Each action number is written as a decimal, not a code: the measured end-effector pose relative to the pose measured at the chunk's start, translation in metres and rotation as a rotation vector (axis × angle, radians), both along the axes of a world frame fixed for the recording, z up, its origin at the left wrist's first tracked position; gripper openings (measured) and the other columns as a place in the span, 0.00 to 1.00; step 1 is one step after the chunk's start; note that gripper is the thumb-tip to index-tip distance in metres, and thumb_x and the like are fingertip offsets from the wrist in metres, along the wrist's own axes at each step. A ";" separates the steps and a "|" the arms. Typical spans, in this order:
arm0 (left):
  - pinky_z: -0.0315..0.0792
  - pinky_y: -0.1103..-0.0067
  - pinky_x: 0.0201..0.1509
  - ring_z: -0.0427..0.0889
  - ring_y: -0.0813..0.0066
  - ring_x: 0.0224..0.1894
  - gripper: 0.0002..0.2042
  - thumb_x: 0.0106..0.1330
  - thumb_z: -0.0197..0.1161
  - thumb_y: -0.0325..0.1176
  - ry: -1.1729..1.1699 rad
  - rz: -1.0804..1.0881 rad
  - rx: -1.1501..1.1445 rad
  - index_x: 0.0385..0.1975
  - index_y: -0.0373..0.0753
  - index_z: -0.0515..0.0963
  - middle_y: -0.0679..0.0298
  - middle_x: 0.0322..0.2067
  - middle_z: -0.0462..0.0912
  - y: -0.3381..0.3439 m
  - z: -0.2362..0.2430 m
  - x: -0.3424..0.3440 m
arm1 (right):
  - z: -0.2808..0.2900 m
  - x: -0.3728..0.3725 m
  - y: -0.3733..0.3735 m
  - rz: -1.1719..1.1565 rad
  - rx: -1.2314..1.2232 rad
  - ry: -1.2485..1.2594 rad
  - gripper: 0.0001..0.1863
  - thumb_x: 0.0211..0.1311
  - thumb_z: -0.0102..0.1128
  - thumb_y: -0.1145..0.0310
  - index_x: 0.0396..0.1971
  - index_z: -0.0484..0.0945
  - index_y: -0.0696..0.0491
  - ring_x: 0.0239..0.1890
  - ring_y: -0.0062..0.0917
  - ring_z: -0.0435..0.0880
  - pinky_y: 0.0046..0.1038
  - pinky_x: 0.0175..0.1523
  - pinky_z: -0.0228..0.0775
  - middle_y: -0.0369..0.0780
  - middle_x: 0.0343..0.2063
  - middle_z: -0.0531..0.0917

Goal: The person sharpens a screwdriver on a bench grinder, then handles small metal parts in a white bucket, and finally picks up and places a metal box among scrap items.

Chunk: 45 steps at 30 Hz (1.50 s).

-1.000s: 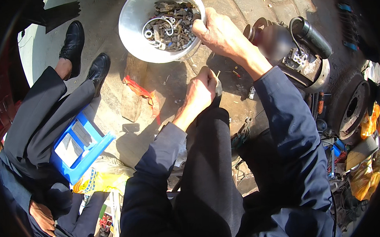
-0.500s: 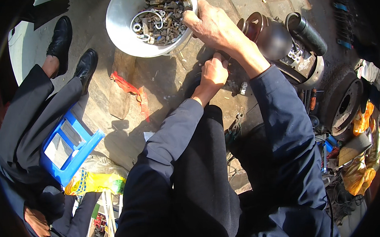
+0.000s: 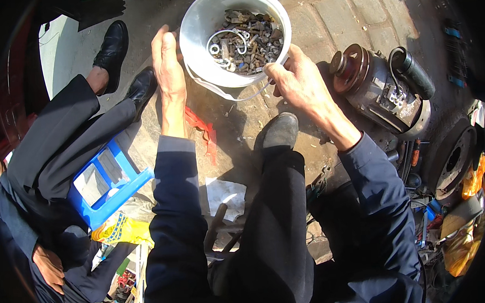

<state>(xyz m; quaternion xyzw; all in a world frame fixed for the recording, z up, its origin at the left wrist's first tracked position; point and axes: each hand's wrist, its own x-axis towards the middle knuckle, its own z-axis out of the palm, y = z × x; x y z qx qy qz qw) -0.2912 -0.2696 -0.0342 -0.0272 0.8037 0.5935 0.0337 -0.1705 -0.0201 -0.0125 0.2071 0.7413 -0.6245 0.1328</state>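
A white plastic bucket point(image 3: 199, 30) stands at the top middle, holding a heap of bolts and nuts point(image 3: 256, 41) with a pale ring lying on them. Its thin handle point(image 3: 214, 91) hangs down on the near side. My right hand point(image 3: 303, 83) is closed on the bucket's near right edge, close to the handle's end; some of its fingers are hidden. Along the bucket's left side, my left hand point(image 3: 170, 73) is upright with fingers stretched out. Whether it touches the wall, I cannot tell.
A motor-like machine with a pulley point(image 3: 379, 86) lies at right, near a dark wheel rim point(image 3: 454, 159). Another person's legs and black shoes point(image 3: 112, 48) are at left, beside a blue plastic stool point(image 3: 110, 186). A red strip point(image 3: 203, 131) and paper point(image 3: 225, 196) lie on the ground.
My left hand has moved from near my right hand to the bucket's left side and opened. The view has shifted; the bucket's handle now hangs at its near side. My right hand remains at the bucket's edge.
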 end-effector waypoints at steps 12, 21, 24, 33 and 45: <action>0.76 0.77 0.42 0.80 0.77 0.42 0.22 0.77 0.64 0.41 -0.390 0.365 0.377 0.59 0.36 0.64 0.59 0.49 0.78 0.094 0.009 0.126 | -0.026 -0.094 0.056 -0.132 0.349 0.389 0.40 0.69 0.67 0.42 0.68 0.75 0.60 0.57 0.38 0.87 0.36 0.63 0.76 0.53 0.55 0.86; 0.71 0.74 0.60 0.76 0.72 0.52 0.31 0.74 0.64 0.44 -0.171 0.201 0.211 0.69 0.29 0.66 0.58 0.52 0.77 0.028 0.019 0.018 | -0.031 -0.040 0.032 -0.354 0.070 0.012 0.61 0.58 0.70 0.29 0.71 0.64 0.71 0.62 0.44 0.81 0.37 0.67 0.72 0.64 0.61 0.78; 0.75 0.74 0.59 0.83 0.70 0.51 0.25 0.74 0.62 0.50 -0.146 -0.107 0.007 0.58 0.34 0.83 0.60 0.49 0.87 0.039 0.022 -0.071 | -0.025 -0.035 0.023 -0.404 0.670 0.222 0.52 0.64 0.69 0.33 0.65 0.70 0.69 0.50 0.35 0.83 0.36 0.58 0.76 0.53 0.49 0.83; 0.78 0.74 0.48 0.84 0.73 0.43 0.23 0.77 0.62 0.52 -0.323 -0.437 -0.171 0.47 0.33 0.88 0.59 0.40 0.89 0.075 0.005 -0.110 | -0.023 -0.023 0.007 -0.389 0.036 0.135 0.24 0.79 0.61 0.52 0.52 0.81 0.62 0.37 0.24 0.84 0.28 0.44 0.77 0.44 0.37 0.88; 0.71 0.73 0.39 0.74 0.74 0.31 0.16 0.80 0.53 0.39 0.197 0.240 -0.024 0.33 0.34 0.76 0.65 0.27 0.76 0.034 0.014 0.049 | 0.022 -0.023 0.012 -0.056 0.388 0.446 0.22 0.76 0.63 0.55 0.61 0.82 0.53 0.38 0.30 0.72 0.32 0.47 0.70 0.42 0.33 0.76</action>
